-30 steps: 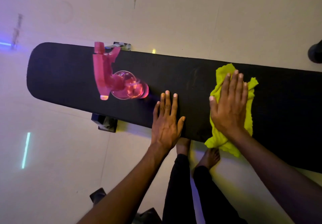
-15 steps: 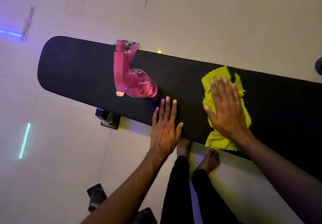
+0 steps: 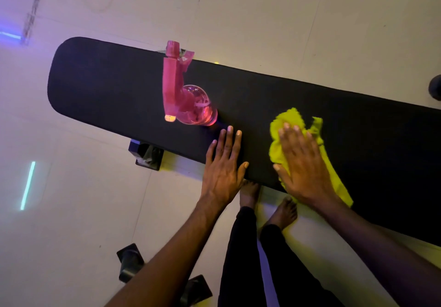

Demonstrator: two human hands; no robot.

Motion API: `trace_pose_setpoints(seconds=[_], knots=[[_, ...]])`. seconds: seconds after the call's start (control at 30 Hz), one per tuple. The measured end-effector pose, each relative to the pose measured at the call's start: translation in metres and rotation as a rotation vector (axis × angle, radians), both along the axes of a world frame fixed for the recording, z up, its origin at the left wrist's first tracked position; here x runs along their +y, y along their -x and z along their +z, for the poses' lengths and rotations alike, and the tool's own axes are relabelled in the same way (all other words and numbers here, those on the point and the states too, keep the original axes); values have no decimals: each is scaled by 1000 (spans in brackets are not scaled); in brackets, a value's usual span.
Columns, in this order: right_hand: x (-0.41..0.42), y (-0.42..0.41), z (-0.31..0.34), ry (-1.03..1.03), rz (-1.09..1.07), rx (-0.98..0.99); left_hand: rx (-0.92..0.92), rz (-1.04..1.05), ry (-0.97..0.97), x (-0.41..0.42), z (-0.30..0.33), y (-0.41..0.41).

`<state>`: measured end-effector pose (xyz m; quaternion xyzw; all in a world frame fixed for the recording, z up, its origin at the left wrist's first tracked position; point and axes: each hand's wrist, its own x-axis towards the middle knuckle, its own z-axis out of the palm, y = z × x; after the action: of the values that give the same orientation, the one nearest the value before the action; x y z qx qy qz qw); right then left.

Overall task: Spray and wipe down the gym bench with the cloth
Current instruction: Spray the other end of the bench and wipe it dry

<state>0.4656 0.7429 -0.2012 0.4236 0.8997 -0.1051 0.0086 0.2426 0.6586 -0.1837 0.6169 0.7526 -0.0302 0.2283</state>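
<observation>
A long black gym bench [image 3: 107, 87] runs from upper left to lower right. A pink spray bottle [image 3: 183, 96] stands upright on it near the middle. My left hand [image 3: 224, 165] lies flat with straight fingers on the bench's near edge, just right of the bottle and not touching it. My right hand [image 3: 300, 163] presses flat on a yellow-green cloth [image 3: 286, 120] spread on the bench. Part of the cloth hangs over the near edge under my wrist.
My bare feet [image 3: 250, 192] and dark trousers stand on the pale floor right below the bench. A black bench foot [image 3: 145, 154] shows under the near edge. Dark blocks [image 3: 130, 261] sit on the floor at lower left. A dark round object [image 3: 435, 88] lies at the right edge.
My right hand has slid the cloth leftward along the bench, closer to my left hand. The left hand has stayed planted. The view has shifted slightly.
</observation>
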Motion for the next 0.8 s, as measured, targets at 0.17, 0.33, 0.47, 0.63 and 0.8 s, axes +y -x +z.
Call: trace_pose_setpoints(seconds=[0.17,0.33,0.47,0.63,0.8], knots=[[21,11,3,-25,-422,-60,16,20,1,-7,-3,2],[29,85,0,-24,-362,-17,8,37,-45,-11,-7,2],[-9,57,-1,-9,-79,-7,-16,16,-44,-13,-6,8],[-15,-13,0,-35,-164,-33,-14,-8,-7,-13,-4,11],[21,39,3,-38,-537,-44,-14,6,-7,-13,-5,7]])
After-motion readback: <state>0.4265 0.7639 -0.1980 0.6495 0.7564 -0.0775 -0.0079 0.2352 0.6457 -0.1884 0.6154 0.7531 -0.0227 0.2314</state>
